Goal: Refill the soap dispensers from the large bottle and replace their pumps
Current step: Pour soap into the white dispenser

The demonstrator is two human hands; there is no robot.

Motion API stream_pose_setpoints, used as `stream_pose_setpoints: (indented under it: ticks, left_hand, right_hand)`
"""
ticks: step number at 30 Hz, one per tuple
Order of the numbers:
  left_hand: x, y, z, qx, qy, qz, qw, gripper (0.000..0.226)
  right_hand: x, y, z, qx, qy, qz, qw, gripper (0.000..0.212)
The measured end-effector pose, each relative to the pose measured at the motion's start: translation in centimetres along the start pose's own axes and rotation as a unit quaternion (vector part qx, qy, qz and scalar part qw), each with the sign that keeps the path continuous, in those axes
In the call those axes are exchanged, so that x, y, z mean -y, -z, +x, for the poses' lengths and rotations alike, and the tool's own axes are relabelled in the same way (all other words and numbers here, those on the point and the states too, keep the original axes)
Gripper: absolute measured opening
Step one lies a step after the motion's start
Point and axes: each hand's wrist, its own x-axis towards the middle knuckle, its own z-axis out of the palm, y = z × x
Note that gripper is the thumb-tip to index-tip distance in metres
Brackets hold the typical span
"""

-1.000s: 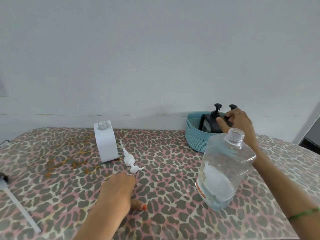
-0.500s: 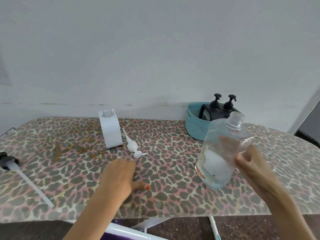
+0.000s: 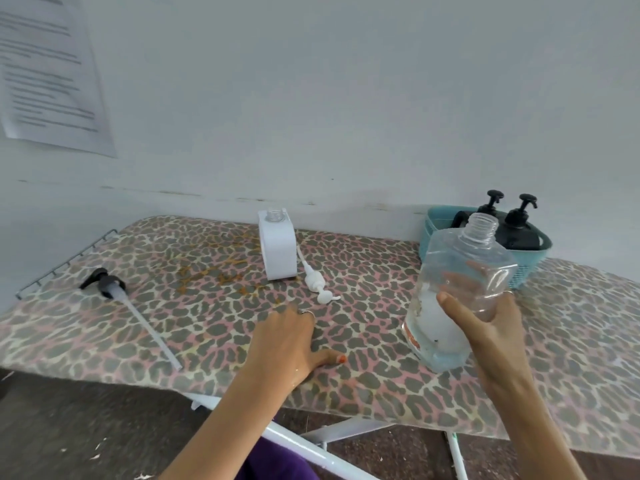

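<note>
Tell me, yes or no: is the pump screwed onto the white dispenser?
No: the white dispenser stands open-necked, its white pump lying beside it.

No readable text anywhere. Paper sheet [image 3: 52, 71] on wall, upper left: lines of print, too blurred to read. Large clear bottle [image 3: 460, 289]: orange-edged label strip at lower left side, lettering too small and blurred to make out.

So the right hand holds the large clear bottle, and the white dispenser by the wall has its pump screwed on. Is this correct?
Not quite. The right hand does hold the large clear bottle, but the head view shows the white dispenser with an open neck; its white pump lies on the table beside it.
</note>
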Motion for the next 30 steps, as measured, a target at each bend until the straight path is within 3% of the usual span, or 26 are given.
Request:
stream_pose_setpoints:
  ticks: [3,7,9,14,17,22,26,30]
  left_hand:
    - [0.4,0.0,-0.1,-0.005,-0.005,-0.028,1.000,0.085]
    - [1.9,1.4,0.0,0.003,0.027,-0.188,0.982,0.078]
    - [3.0,1.9,0.8,-0.036,0.051,-0.258,0.964,0.073]
    - [4.5,2.6,3.8,-0.232,0.127,-0.367,0.892,0.077]
    - [3.8,2.3,6.5,-0.253,0.148,-0.422,0.858,0.095]
    - [1.4,1.1,9.3,-0.286,0.157,-0.501,0.802,0.097]
    - [2.0,0.9,9.8,-0.324,0.197,-0.533,0.757,0.076]
    - [4.0,1.6,7.7,-0.319,0.175,-0.553,0.749,0.061]
  right_hand:
    - [0.1,-2.6,-0.2,0.020,0.002,0.024,1.000,0.059]
    - [0.0,-5.3,-0.2,0.054,0.007,0.036,0.998,0.064]
    - [-0.2,-6.0,-0.3,0.064,0.008,0.036,0.997,0.063]
    - [-0.6,-6.6,-0.8,0.069,0.008,0.023,0.997,0.072]
    - [-0.7,-6.3,-0.9,0.071,0.003,0.015,0.997,0.073]
    - [-0.9,-5.8,-1.2,0.062,-0.009,0.013,0.998,0.077]
    - [-1.2,-6.3,-0.7,0.081,-0.019,0.014,0.996,0.078]
    - [-1.5,-6.3,-0.7,0.082,-0.015,0.013,0.996,0.081]
